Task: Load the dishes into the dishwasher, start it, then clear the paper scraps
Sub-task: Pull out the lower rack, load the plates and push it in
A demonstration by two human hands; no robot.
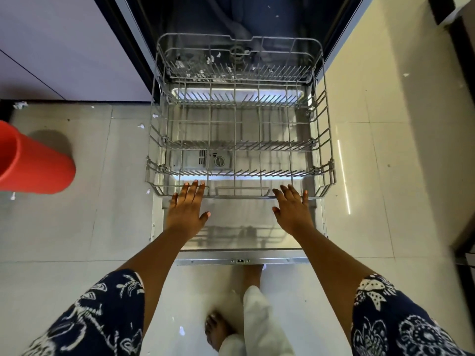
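The dishwasher stands open with its door [241,237] folded flat toward me. Its grey wire lower rack [325,140] is pulled out over the door and holds no dishes. My left hand [186,209] has its fingers spread, fingertips at the rack's front rim on the left. My right hand [293,209] mirrors it at the front rim on the right, fingers also apart. Neither hand holds anything. White paper scraps [209,60] lie inside the tub under the rack's far end. More scraps [140,126] dot the floor left of the rack.
A red plastic bin [30,160] lies at the left edge on the tiled floor. A crumpled paper scrap [20,105] sits by the cabinet base. Pale cabinet fronts [64,47] flank the dishwasher on the left. A dark furniture edge [462,227] runs along the right. My bare foot [218,330] is below.
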